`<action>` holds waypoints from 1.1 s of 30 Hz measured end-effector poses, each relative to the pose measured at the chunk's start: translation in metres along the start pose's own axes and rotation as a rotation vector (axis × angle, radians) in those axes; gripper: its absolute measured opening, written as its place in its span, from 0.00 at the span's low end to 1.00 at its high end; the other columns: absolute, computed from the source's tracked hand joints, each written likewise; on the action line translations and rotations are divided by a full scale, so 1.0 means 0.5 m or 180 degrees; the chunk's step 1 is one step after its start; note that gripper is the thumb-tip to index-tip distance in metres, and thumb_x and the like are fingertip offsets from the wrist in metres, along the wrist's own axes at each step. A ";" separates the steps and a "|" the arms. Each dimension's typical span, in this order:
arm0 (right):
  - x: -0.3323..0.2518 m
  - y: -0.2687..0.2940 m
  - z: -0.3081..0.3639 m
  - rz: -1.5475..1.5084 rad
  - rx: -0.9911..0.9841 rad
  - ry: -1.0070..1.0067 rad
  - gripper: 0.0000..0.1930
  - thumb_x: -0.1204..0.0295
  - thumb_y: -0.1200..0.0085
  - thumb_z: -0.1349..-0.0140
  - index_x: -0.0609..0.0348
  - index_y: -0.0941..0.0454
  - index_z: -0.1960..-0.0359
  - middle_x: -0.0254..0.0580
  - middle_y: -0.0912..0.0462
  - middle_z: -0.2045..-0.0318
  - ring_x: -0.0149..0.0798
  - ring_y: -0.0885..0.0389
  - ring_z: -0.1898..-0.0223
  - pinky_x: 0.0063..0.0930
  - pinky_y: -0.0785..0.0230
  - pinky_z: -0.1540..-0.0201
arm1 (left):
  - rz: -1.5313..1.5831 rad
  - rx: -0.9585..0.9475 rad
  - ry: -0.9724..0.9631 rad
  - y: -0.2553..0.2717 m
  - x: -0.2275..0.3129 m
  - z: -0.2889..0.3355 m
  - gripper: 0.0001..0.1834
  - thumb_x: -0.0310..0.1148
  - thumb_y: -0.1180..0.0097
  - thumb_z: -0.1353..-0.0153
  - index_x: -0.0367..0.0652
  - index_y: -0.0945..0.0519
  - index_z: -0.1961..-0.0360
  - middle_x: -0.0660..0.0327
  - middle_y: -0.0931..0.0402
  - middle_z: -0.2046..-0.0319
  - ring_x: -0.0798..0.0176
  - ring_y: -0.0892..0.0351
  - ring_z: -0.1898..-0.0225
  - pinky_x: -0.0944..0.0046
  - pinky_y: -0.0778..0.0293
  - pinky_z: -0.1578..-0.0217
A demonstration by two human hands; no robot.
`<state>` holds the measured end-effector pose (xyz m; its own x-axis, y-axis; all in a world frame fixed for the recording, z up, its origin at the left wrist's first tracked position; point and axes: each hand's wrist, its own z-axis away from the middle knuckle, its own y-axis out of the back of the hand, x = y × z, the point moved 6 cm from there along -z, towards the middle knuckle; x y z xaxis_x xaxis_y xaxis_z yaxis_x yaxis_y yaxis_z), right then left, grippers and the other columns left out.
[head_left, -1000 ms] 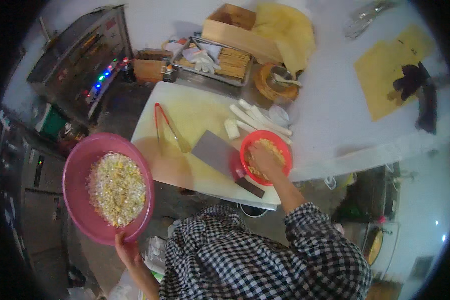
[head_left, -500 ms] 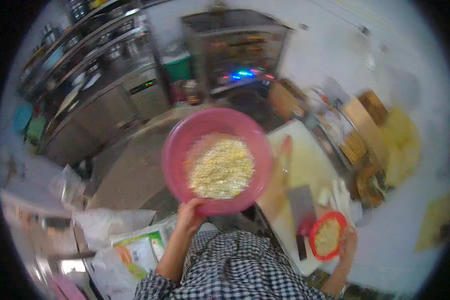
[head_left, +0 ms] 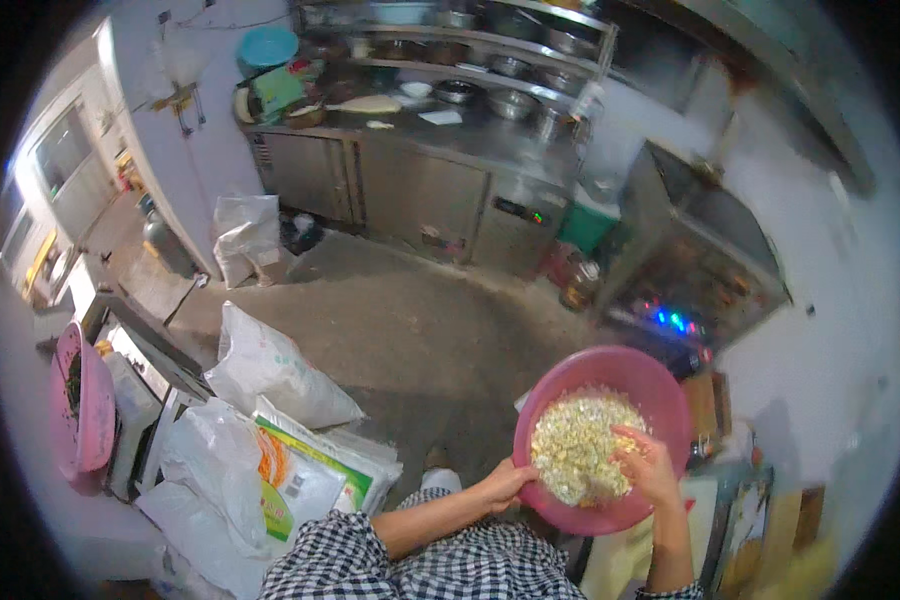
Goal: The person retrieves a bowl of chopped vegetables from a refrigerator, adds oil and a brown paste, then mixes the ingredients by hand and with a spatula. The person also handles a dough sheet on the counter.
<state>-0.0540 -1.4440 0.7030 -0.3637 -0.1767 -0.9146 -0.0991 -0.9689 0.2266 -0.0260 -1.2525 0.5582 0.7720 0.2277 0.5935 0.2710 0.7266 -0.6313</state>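
My left hand grips the near left rim of a large pink basin, thumb over the edge. The basin is held in front of my body at the right. Inside lies a heap of finely chopped pale yellow and white food, whose exact kind I cannot make out. Over the right part of this heap, my right hand reaches in with its fingers apart and their tips at the food. No tool shows in it. Its forearm comes over the near right rim.
A pale cutting board lies partly under the basin. Filled white sacks lie at the left, with another pink basin beyond. A steel counter runs along the back; a metal appliance with blue lights stands at the right.
My view has turned left, and the pink basin now appears lower and farther right. My right hand has left the small red bowl of yellow food and moved into the pink basin.
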 end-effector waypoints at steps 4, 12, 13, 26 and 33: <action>-0.068 -0.109 -0.285 0.0841 -0.0295 0.0519 0.12 0.69 0.52 0.33 0.63 0.20 0.59 0.28 0.24 0.77 0.21 0.32 0.77 0.19 0.40 0.76 | 0.0440 0.0168 -0.0287 0.114 0.138 -0.061 0.26 0.21 0.47 0.44 0.39 0.30 0.42 0.55 0.22 0.52 0.58 0.19 0.54 0.57 0.17 0.60; -0.244 -0.412 -0.703 0.3336 -0.0415 0.1694 0.20 0.62 0.55 0.32 0.67 0.25 0.75 0.59 0.22 0.80 0.59 0.22 0.75 0.47 0.31 0.68 | 0.0524 0.0890 -0.1118 0.345 0.427 -0.116 0.30 0.26 0.48 0.45 0.42 0.36 0.38 0.59 0.24 0.57 0.64 0.23 0.59 0.65 0.24 0.64; -0.268 -0.453 -0.746 0.3612 -0.0303 0.1879 0.19 0.61 0.55 0.33 0.66 0.24 0.73 0.59 0.21 0.77 0.60 0.21 0.72 0.49 0.30 0.67 | 0.0765 0.0943 -0.1339 0.369 0.459 -0.120 0.30 0.25 0.48 0.46 0.43 0.36 0.39 0.59 0.23 0.57 0.64 0.22 0.61 0.64 0.23 0.65; -0.464 -1.106 -1.255 0.3904 -0.1746 0.2906 0.25 0.65 0.36 0.54 0.48 0.21 0.50 0.60 0.37 0.39 0.63 0.33 0.44 0.55 0.33 0.47 | 0.1688 0.1950 -0.2088 0.856 0.911 -0.169 0.25 0.27 0.48 0.41 0.45 0.38 0.42 0.56 0.25 0.59 0.60 0.19 0.65 0.57 0.17 0.71; -0.570 -1.593 -1.330 0.5544 -0.3202 0.3706 0.26 0.74 0.41 0.51 0.44 0.23 0.47 0.55 0.39 0.37 0.64 0.35 0.39 0.51 0.35 0.41 | 0.2414 0.2813 -0.2681 1.147 1.097 -0.021 0.18 0.29 0.47 0.42 0.40 0.28 0.49 0.56 0.22 0.60 0.55 0.18 0.67 0.52 0.19 0.68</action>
<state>0.7442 -0.7370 0.5603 0.9605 -0.2687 0.0728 0.0644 0.4690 0.8808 0.5590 -0.7177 0.5164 -0.0829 0.8168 0.5709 -0.7243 0.3441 -0.5975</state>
